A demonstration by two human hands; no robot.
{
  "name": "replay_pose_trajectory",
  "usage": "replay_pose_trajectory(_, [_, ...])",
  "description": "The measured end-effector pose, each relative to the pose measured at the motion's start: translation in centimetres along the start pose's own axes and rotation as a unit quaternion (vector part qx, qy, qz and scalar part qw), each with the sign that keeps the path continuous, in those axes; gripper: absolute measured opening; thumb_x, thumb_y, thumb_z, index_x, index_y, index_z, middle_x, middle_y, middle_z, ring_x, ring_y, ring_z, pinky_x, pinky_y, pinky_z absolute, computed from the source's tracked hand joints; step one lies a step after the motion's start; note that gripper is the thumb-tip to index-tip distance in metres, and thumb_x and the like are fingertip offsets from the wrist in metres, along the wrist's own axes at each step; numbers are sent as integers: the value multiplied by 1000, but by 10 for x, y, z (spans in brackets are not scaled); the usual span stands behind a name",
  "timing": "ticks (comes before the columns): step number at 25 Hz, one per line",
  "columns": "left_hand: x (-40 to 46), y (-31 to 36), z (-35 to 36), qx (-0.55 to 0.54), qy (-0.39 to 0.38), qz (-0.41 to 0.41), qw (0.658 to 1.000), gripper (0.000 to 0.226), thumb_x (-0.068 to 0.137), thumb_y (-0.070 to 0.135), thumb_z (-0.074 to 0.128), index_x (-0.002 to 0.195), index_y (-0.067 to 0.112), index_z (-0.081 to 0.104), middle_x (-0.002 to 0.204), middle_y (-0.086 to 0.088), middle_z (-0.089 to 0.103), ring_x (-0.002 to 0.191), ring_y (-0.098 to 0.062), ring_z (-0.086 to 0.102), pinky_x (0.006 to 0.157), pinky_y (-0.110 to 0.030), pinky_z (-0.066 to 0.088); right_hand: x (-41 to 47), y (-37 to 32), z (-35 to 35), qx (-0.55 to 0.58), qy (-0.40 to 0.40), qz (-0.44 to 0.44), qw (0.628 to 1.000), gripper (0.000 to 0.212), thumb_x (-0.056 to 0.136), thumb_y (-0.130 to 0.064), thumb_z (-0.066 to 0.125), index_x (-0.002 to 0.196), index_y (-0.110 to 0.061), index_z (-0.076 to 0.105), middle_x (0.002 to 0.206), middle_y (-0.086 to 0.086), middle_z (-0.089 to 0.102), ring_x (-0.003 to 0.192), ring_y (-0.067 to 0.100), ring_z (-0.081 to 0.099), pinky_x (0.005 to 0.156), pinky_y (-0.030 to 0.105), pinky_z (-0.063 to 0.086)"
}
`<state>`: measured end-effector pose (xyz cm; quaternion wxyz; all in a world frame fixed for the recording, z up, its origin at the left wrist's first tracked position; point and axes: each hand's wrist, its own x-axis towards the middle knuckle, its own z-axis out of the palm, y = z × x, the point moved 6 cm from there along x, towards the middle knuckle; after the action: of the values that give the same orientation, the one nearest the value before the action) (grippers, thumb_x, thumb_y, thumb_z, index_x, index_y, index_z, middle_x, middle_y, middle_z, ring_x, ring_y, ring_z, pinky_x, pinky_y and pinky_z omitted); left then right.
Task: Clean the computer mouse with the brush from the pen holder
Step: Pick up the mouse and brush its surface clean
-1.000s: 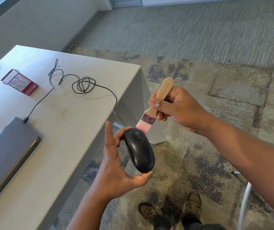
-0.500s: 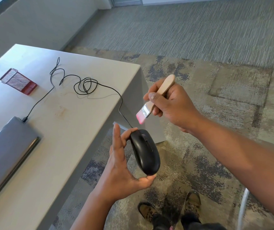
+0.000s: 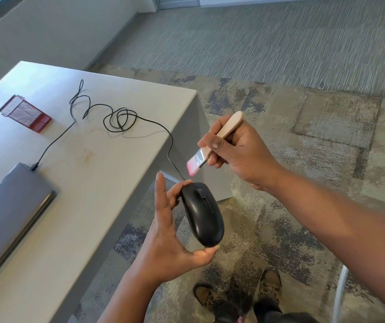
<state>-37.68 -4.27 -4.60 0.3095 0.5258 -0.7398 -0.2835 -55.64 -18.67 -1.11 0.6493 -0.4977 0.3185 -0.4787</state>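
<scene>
My left hand point(image 3: 165, 231) holds a black wired computer mouse point(image 3: 202, 213) off the desk's right edge, gripped end to end between fingertips and thumb, buttons facing up. My right hand point(image 3: 238, 155) grips a flat brush point(image 3: 212, 145) by its pale wooden handle. The pink bristles point down-left and hover a short way above the mouse's front end, not touching it. A red mesh pen holder point(image 3: 24, 113) lies on its side at the desk's far left.
The mouse cable point(image 3: 119, 118) coils on the grey desk point(image 3: 88, 173) and runs to a closed grey laptop point(image 3: 7, 206) at the left. Patterned carpet lies below, with my shoes point(image 3: 238, 297) and a white chair tube point(image 3: 340, 292) at the bottom right.
The brush lifted off the mouse's front end and turned edge-on; it now hovers slightly above. My left hand shifted the mouse a little to the right.
</scene>
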Motion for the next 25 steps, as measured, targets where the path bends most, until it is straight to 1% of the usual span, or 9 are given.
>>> replay_pose_trajectory(3, [0, 2, -2, -10, 0, 0, 1000, 161, 72, 32, 102, 171, 33, -25, 165, -2, 47, 155, -28, 48, 126, -27, 34, -4, -5, 3, 31, -15, -16, 999, 17, 96, -14, 71, 100, -10, 56, 86, 22, 73, 53, 21, 65, 49, 28, 53])
replay_pose_trajectory(6, [0, 5, -1, -9, -1, 5, 1000, 161, 72, 30, 101, 171, 33, -26, 166, 1, 46, 155, -26, 47, 126, -26, 33, -9, -5, 14, 38, -51, -6, 998, 19, 92, -13, 74, 94, -12, 56, 80, 21, 70, 50, 21, 64, 46, 26, 52])
replay_pose_trajectory(9, [-2, 8, 1, -10, 3, -5, 1000, 161, 72, 32, 101, 171, 35, -26, 167, 6, 44, 156, -22, 47, 128, -27, 32, -9, -3, 17, 6, -9, -19, 1000, 23, 92, -12, 75, 94, -7, 53, 76, 25, 66, 50, 20, 66, 46, 27, 53])
replay_pose_trajectory(12, [-3, 8, 1, -7, 4, -14, 1000, 161, 72, 33, 101, 171, 34, -26, 167, 4, 45, 157, -22, 46, 129, -28, 31, -9, -3, 11, -29, 43, -51, 997, 27, 90, -16, 78, 91, -6, 53, 61, 9, 64, 50, 18, 67, 47, 29, 55])
replay_pose_trajectory(14, [-3, 6, -1, -7, 8, -22, 1000, 162, 71, 32, 101, 170, 35, -27, 167, 4, 46, 157, -22, 46, 130, -29, 31, -11, -5, 13, 0, 37, -70, 997, 29, 87, -20, 81, 89, -9, 55, 61, 12, 64, 47, 18, 66, 44, 28, 53])
replay_pose_trajectory(16, [-4, 5, -2, -8, 12, -29, 999, 164, 70, 31, 102, 170, 37, -27, 168, 2, 46, 158, -21, 45, 131, -37, 32, -14, -6, 22, 53, 4, -73, 996, 27, 83, -26, 84, 85, -17, 59, 64, 24, 64, 45, 18, 66, 42, 25, 50])
replay_pose_trajectory(18, [-5, 6, -1, -6, 16, -28, 999, 164, 71, 31, 102, 169, 36, -30, 169, 7, 47, 160, -18, 42, 131, -54, 34, -16, -5, 31, 70, -23, -77, 994, 25, 82, -25, 85, 80, -25, 60, 60, 15, 66, 46, 18, 67, 42, 25, 51])
replay_pose_trajectory(20, [-5, 6, -1, -9, 22, -31, 999, 165, 72, 31, 102, 168, 35, -32, 169, 10, 47, 161, -16, 41, 128, -64, 35, -16, -4, 32, 42, -22, -89, 995, 25, 84, -18, 83, 80, -19, 58, 57, 4, 67, 47, 18, 68, 42, 24, 50])
replay_pose_trajectory(25, [-5, 7, -3, -20, 22, -44, 999, 164, 72, 28, 100, 168, 35, -32, 169, 8, 46, 161, -19, 41, 128, -36, 36, -21, -11, 22, -81, 23, -150, 985, 36, 86, -16, 83, 81, 1, 52, 58, 2, 64, 49, 9, 70, 45, 18, 50])
